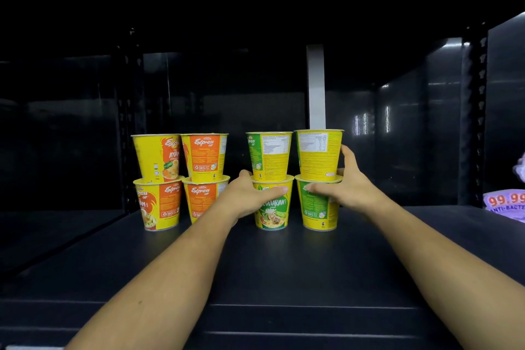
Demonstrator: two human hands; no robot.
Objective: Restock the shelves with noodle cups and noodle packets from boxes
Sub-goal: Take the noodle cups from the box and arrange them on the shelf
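Note:
Several yellow noodle cups stand two high on a dark shelf [255,270]. On the left are two orange-labelled stacks [159,179], [205,176]. On the right are two green-labelled stacks. My left hand [250,196] grips the lower cup [273,216] of the left green stack, thumb across its front; an upper cup [269,155] sits on it. My right hand [341,187] grips the right green stack, thumb on the lower cup [318,213], fingers behind the upper cup [318,153].
The shelf's back wall and slotted uprights [480,122] are black. A white strip [316,85] stands behind the green cups. At the far right edge lies a purple packet [507,202] printed with "99.99". Bare shelf stretches in front of the cups.

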